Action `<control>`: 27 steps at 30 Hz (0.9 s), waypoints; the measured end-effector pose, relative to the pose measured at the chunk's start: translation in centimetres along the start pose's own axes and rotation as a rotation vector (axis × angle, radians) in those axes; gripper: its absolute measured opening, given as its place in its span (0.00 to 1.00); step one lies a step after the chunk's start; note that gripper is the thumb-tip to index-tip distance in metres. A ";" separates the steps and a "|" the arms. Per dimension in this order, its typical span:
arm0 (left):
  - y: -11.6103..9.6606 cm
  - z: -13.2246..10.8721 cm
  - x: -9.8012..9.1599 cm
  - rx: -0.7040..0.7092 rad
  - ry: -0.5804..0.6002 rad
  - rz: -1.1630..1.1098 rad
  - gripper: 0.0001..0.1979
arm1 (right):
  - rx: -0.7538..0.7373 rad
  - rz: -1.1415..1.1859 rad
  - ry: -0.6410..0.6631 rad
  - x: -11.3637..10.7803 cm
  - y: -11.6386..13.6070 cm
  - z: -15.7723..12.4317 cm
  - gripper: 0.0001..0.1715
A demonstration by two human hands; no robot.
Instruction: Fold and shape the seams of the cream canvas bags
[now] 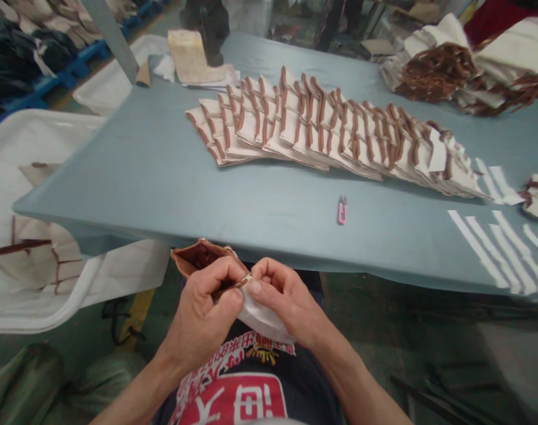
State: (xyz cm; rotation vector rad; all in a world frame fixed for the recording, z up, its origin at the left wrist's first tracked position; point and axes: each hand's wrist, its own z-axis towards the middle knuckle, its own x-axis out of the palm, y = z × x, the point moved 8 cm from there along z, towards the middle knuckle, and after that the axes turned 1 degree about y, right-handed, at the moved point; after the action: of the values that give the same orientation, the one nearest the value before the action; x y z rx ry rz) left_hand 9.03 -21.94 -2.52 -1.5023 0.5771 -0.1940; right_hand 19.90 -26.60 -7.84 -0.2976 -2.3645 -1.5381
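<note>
Close to my body, just off the table's front edge, both hands pinch a fabric piece [206,254] with a brown lining and a white part hanging below. My left hand [211,301] is closed on its brown edge. Beside it, thumb and fingers of my right hand [281,295] pinch the same edge near the white cloth; the fingertips almost meet. What exactly lies between them is too small to make out. On the table ahead lies a pair of pink thread snips [342,211]. Beyond it stretches an overlapping row of cream fabric pieces [290,130] with brown edging.
White strips [499,251] lie at the table's right side. Cream and brown bundles [446,65] are heaped at the back right. To the left, a white plastic bin [87,289] holds more pieces, next to the blue-grey table [118,183]. A metal post [111,38] rises at the far-left corner.
</note>
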 end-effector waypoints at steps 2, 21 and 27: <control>0.2 0.0 0.4 -0.011 0.034 -0.007 0.08 | 0.072 0.093 0.104 0.3 -0.9 0.3 0.32; 0.0 1.2 1.3 -0.118 0.349 -0.200 0.03 | -0.473 -0.430 -0.093 -3.2 4.7 -0.8 0.24; -2.9 1.3 0.7 -0.051 0.383 0.006 0.05 | -0.863 -0.832 0.077 0.3 10.6 -3.3 0.23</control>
State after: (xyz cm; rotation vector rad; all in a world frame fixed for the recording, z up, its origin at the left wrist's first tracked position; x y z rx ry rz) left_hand 10.92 -21.37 0.10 -1.5214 0.8970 -0.4721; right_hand 23.57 -25.35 2.54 0.6521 -1.6665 -2.8145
